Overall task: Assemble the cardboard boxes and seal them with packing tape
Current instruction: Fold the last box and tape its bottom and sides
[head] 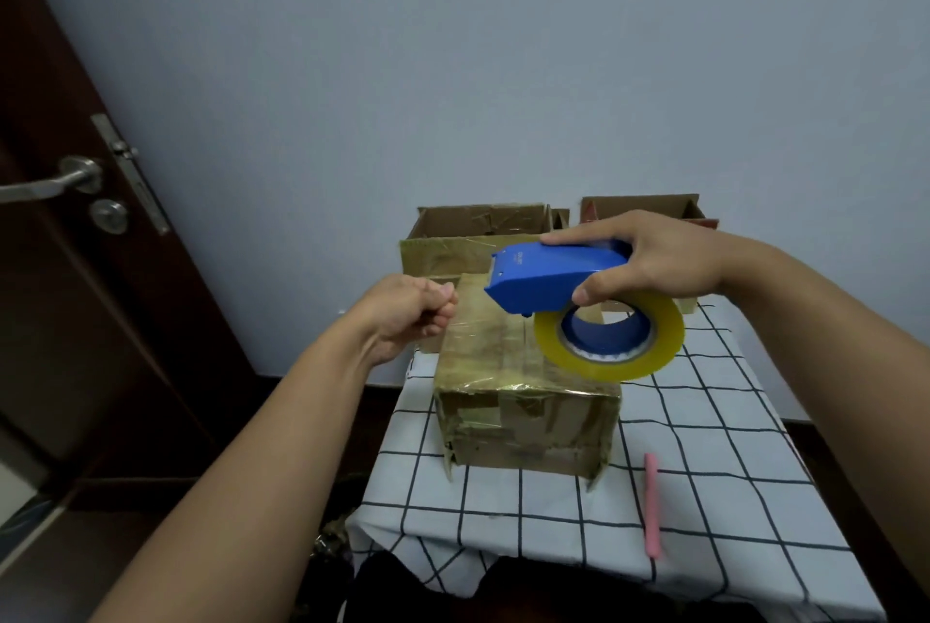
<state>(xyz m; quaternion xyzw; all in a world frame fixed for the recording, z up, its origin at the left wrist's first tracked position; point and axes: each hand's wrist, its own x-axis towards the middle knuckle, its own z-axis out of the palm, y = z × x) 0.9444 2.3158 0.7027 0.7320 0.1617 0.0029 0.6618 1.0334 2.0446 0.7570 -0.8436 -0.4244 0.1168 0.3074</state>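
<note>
Table w/ checked cloth (704,446) carries everything. Landmark: taped cardboard box (523,401), closed, standing near table's front-left part. Behind it, two open boxes by the wall: left one (478,230) and right one (649,209). Blue tape dispenser (548,277) w/ yellowish tape roll (611,343) is held above the taped box's rear-right top; right hand (649,260) grips its body, thumb on the side. Left hand (407,310) at box's rear-left corner, fingers curled tight; can't tell if pinching tape. Pink stick (652,504) lies right of box, apart.
</note>
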